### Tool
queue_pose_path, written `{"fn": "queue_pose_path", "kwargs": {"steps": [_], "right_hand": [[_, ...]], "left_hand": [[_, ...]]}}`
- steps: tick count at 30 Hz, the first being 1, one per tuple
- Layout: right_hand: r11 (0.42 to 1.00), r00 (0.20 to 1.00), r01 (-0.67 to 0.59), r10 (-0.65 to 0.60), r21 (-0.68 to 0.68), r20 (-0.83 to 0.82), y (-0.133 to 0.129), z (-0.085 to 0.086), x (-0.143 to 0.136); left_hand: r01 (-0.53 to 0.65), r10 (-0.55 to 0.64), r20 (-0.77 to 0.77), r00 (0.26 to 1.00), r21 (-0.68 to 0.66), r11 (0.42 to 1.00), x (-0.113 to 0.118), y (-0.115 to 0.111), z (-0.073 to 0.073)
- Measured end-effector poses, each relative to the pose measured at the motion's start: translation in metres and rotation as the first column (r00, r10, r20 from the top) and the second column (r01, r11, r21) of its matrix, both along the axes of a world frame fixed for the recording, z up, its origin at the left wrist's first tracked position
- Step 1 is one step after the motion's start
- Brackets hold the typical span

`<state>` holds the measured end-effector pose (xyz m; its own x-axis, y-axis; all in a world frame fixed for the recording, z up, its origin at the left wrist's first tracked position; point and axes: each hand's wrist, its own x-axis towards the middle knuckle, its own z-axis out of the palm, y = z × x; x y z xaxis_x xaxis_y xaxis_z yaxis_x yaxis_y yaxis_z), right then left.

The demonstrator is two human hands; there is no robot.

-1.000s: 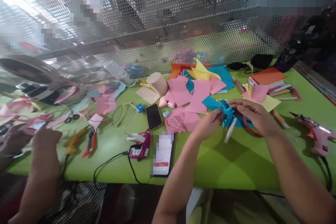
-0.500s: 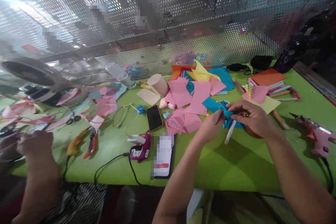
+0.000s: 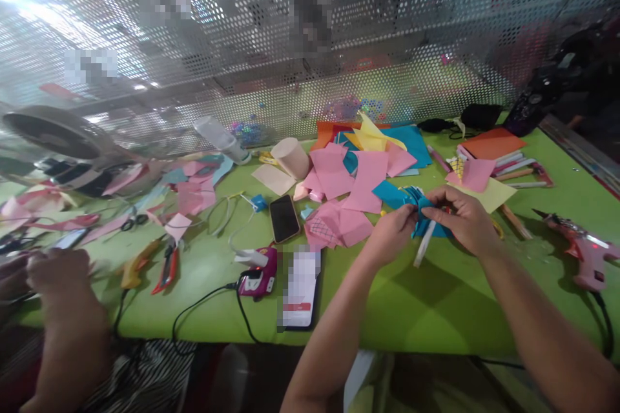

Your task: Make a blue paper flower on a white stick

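Note:
Between my two hands is a folded piece of blue paper [image 3: 423, 208], with narrow pleats or strips at its top. My left hand [image 3: 398, 224] pinches its left side, and my right hand [image 3: 458, 216] has its thumb and fingers closed on the right side. A narrow white strip [image 3: 425, 244] hangs down at a slant from just below the blue paper. More blue paper shows behind my hands. Left of them lie overlapping pink paper sheets [image 3: 367, 181]. What the fingertips cover is hidden.
A pink glue gun [image 3: 584, 248] lies at the right. A dark phone [image 3: 285, 218], a lit phone [image 3: 301, 290] and a purple power adapter [image 3: 261, 274] are left of my arms. Red-handled pliers [image 3: 167, 268] lie farther left, near a co-worker's hands [image 3: 55, 271]. Perforated metal mesh [image 3: 339, 71] stands behind.
My right hand's fingers have shifted slightly on the blue paper, and its pleats stand a bit more open to view. The co-worker's hands at the left have moved slightly left and down.

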<state>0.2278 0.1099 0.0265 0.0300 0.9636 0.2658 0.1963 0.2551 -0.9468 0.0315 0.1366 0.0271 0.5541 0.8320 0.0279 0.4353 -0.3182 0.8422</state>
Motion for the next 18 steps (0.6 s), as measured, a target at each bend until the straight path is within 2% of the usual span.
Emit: {"fn": "queue_pose_path", "kwargs": {"steps": [7,12,15,18], "right_hand": [[0.994,0.981,0.034,-0.053,-0.108,-0.184,-0.001,-0.009,-0.006],[0.994,0.973,0.077,-0.091,-0.075,-0.210,-0.002,-0.010,-0.009],[0.999,0.986,0.049,-0.050,-0.006,-0.157,-0.003,-0.006,-0.006],[0.998,0.999,-0.034,0.032,0.057,0.037,-0.002,-0.001,0.001]], "left_hand": [[-0.031,0.030,0.040,0.999,0.017,0.999,0.003,-0.010,0.008],[-0.027,0.029,-0.039,0.999,0.061,0.998,0.009,-0.010,0.007],[-0.003,0.003,-0.010,1.000,0.024,1.000,0.007,-0.006,0.002],[0.036,-0.034,0.058,0.998,-0.028,0.999,0.001,-0.001,-0.001]]}}
